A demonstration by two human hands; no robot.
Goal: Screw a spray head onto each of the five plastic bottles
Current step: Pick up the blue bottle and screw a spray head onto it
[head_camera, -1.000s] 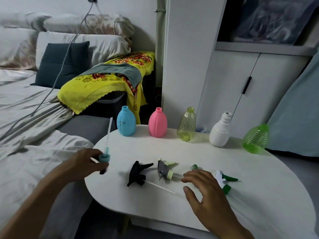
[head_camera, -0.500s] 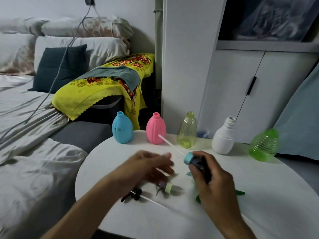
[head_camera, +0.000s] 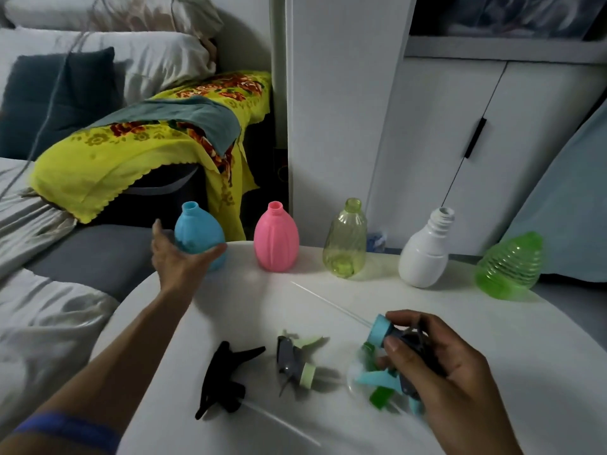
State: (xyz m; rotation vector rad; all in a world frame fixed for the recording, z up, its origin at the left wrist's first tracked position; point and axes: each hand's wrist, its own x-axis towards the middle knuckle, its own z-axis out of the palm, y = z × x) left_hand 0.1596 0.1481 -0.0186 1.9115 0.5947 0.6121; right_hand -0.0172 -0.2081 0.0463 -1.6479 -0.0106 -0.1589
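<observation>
Right hand [head_camera: 450,366] gripping blue-collared spray head [head_camera: 399,339], left hand [head_camera: 179,257] spread wide at blue bottle [head_camera: 197,236]

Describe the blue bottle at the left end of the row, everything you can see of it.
The blue bottle is opaque light-blue plastic, egg-shaped, with a short narrow neck and an open mouth; no spray head is on it. It stands upright at the far left edge of the white table, left of the pink bottle. The left hand reaches around its lower body, thumb on one side and fingers on the other, hiding its base; whether it grips yet is unclear.
</observation>
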